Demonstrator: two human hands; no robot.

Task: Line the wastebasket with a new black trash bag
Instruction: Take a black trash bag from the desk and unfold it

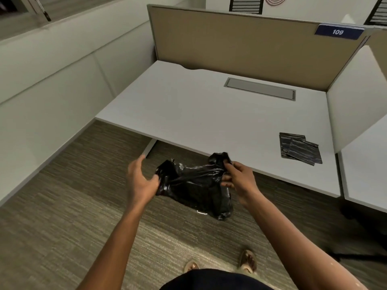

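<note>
Both hands, left (140, 180) and right (238, 178), grip a crumpled black bag (194, 185) just off the counter's (209, 114) near edge.

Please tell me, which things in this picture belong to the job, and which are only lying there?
Job: black trash bag, gripped by left hand and right hand; folded spare bags.

Lying about: desk, partition panel, number sign.

white desk (209, 114), tan partition (240, 42), striped carpet (62, 206)

White "109" on blue nameplate (338, 32), top of cubicle partition (240, 45)
</note>
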